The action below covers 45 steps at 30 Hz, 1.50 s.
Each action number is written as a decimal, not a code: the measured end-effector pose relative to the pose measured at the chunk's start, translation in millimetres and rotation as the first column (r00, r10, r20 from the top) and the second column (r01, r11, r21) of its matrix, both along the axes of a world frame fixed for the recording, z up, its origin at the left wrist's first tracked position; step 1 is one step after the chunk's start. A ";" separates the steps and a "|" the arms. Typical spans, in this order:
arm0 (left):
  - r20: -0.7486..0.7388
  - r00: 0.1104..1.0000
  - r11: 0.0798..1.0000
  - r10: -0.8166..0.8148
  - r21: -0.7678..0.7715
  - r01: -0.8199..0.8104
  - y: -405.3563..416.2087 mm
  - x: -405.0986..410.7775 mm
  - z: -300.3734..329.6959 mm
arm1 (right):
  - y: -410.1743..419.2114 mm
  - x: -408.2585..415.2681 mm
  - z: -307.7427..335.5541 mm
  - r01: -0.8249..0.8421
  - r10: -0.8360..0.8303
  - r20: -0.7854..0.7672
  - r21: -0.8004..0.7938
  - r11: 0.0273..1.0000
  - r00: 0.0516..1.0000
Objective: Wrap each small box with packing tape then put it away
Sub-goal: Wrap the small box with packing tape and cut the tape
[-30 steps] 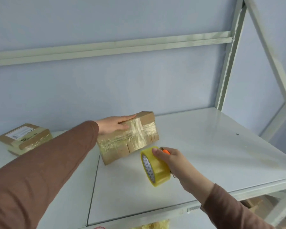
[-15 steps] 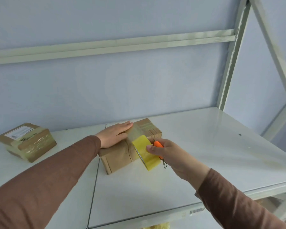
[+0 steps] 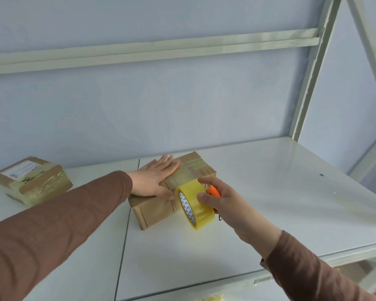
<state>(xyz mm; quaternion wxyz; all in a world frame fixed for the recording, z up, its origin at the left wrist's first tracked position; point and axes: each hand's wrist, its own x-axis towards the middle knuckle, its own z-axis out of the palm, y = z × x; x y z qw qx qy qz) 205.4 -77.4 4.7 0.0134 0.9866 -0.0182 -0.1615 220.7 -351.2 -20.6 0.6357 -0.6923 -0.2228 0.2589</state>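
Right hand point(image 3: 221, 203) gripping yellow tape roll point(image 3: 195, 205) by its rim, fingers curled over the tape face; orange cutter point(image 3: 214, 191) tucked in the same grip. Clear strip running from roll up over cardboard box point(image 3: 161, 207). Left hand point(image 3: 154, 179) lying flat, fingers straight, pressing box top. Box sitting on white shelf point(image 3: 269, 192), straddling the panel seam, well back from front edge. Open shelf surface lying to the right, up to the grey upright post point(image 3: 308, 83). Second box point(image 3: 30, 179), glossy with tape, resting well apart at far left. Smooth pale wall point(image 3: 139, 105) closing off the back.
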 end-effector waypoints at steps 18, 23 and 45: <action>0.002 0.979 0.831 0.205 -0.529 -0.173 -1.4 0.7 49.0 | 32.0 34.4 57.5 -0.177 0.143 0.134 0.285 0.942 0.981; 0.208 0.912 0.859 0.355 -0.458 -0.230 16.5 12.1 47.1 | 68.9 57.0 64.4 -0.212 0.184 0.121 0.291 0.933 0.975; 0.191 0.886 0.895 0.422 -0.242 -0.374 26.9 16.7 15.9 | 48.8 46.0 57.6 0.205 0.131 0.657 -0.409 0.889 0.743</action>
